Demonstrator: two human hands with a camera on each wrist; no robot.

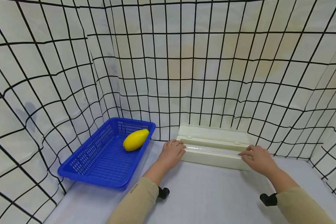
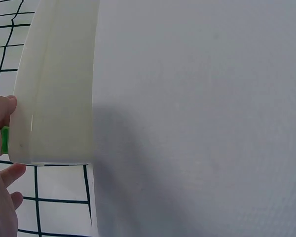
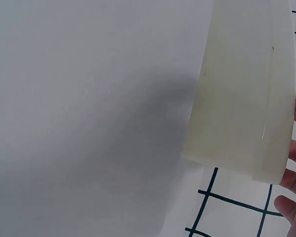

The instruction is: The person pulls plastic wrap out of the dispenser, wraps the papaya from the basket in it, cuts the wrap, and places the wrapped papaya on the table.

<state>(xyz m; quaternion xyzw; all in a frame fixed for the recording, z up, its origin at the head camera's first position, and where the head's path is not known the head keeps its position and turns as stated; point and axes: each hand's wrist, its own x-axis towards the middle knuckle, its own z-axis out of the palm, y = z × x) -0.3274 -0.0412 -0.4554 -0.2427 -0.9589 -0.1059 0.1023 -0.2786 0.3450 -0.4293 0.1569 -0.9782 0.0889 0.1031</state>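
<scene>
Cream plastic wrap dispenser [image 1: 212, 149] at worktop [image 1: 212, 199] rear, lid open. Left hand [image 1: 172, 152] and right hand [image 1: 259, 158] fingers curl over its ends. Looks rigid, light, smooth; end grips suit it.

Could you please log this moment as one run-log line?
left hand: on dispenser box left end | right hand: on right end | mango: in blue basket

We wear tan sleeves [image 1: 137, 202] to the wrists, a small black mount [image 1: 163, 192] under each forearm.
</scene>
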